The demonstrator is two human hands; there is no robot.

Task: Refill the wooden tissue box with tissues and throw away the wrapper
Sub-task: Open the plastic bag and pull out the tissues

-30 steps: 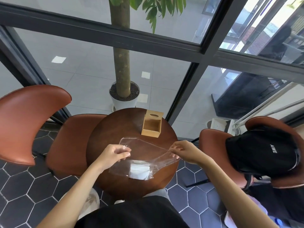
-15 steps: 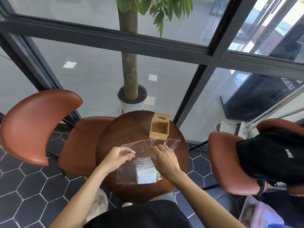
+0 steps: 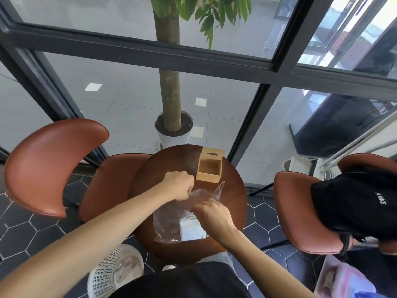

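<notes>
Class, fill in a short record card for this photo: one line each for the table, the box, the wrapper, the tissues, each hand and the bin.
table: round dark wooden table
box: wooden tissue box, open and empty, at the table's far edge
wrapper: clear plastic wrapper, crumpled, lying on the table
tissues: white tissues, inside the wrapper's near end
left hand: left hand pinching the wrapper's far edge
right hand: right hand gripping the wrapper's opening
bin: white mesh bin on the floor, near left
</notes>
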